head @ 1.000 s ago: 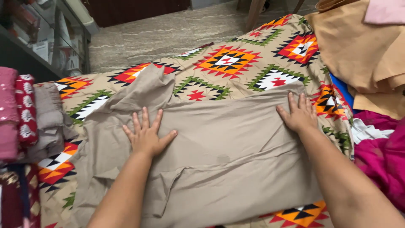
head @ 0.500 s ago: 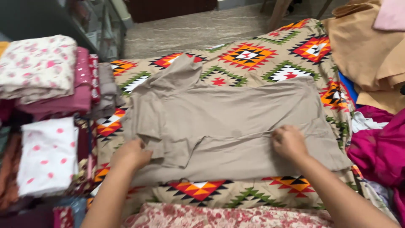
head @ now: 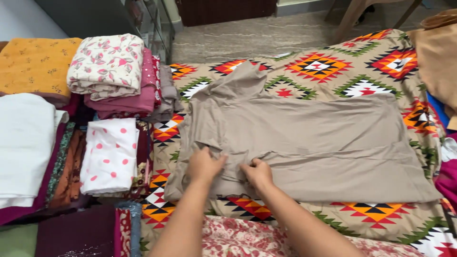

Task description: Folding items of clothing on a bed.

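A plain beige garment (head: 309,138) lies spread flat on a bedsheet (head: 362,81) with bright geometric patterns. My left hand (head: 204,164) and my right hand (head: 257,173) sit close together at the garment's near left edge. Both pinch the bunched, wrinkled fabric there. A narrower part of the garment points toward the far left corner.
Stacks of folded clothes fill the left side: an orange one (head: 35,64), a floral one (head: 107,64), a white one with pink dots (head: 109,154) and a plain white one (head: 24,143). A tan cloth (head: 435,62) lies far right. Stone floor (head: 247,38) lies beyond the bed.
Both hands have drawn back from the garment's outer parts and come together at its near left edge. My right hand has shifted far to the left. The view now shows more of the stacks.
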